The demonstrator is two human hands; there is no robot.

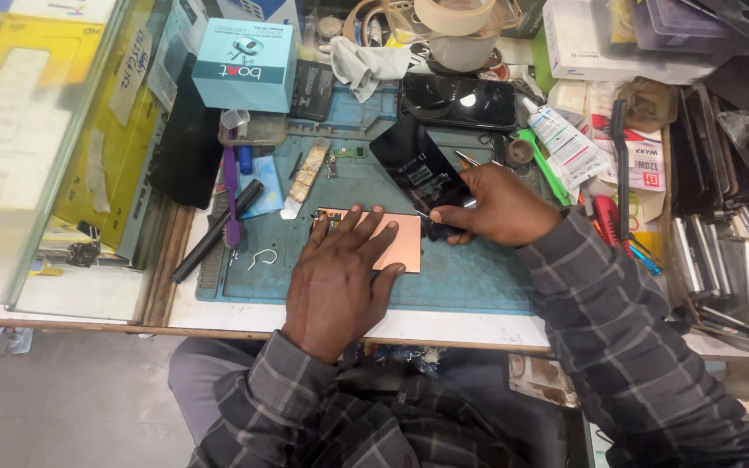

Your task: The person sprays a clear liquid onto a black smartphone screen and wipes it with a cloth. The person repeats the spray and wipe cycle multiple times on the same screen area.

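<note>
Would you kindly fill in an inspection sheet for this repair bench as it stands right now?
Surface: blue rubber work mat on a white bench, worn.
Job's things: copper-coloured flat phone frame lying on the mat; black glossy phone panel tilted up.
Clutter: teal cardboard box, purple-handled brush, white glue tube, black phone, grey cloth.
Hands: left hand flat on the frame; right hand fingers gripping the panel's lower edge.
Cables: nothing seen.
Surroundings: yellow boxes behind glass at left; stacked parts at right.
</note>
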